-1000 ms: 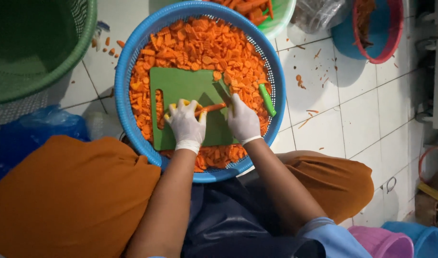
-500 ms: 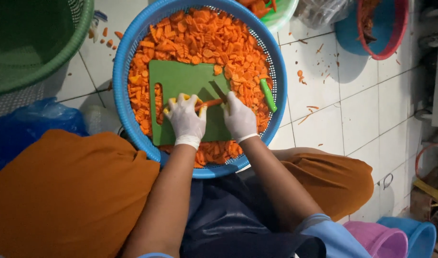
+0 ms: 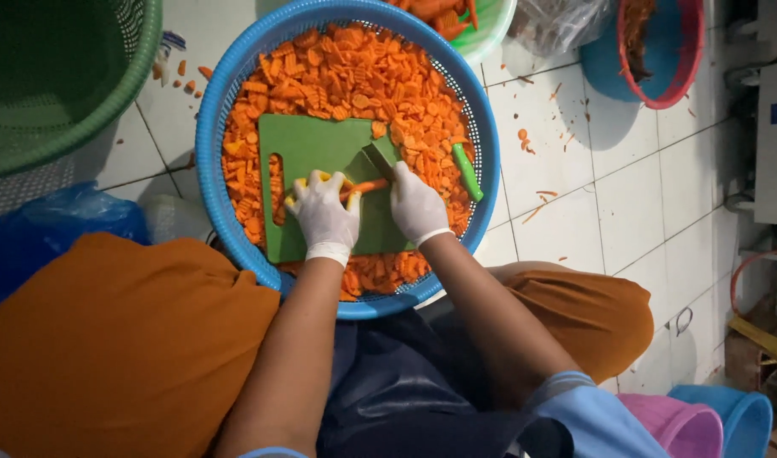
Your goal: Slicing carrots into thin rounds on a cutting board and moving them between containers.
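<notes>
Both hands meet over the green cutting board, which lies on a heap of sliced carrot inside the blue basket. We see the carrot lying crosswise between them, its long axis running left to right and tilted slightly up toward the right. Our left hand, gloved, is curled down over the carrot's left end and pins it to the board. Our right hand is closed round the grip of the green-bladed knife (its edge sits at the carrot's right end), so the right hand is the nearer to the cut. Against the earlier frame, the hands sit at much the same spot on the board, and the visible carrot looks slightly shorter.
</notes>
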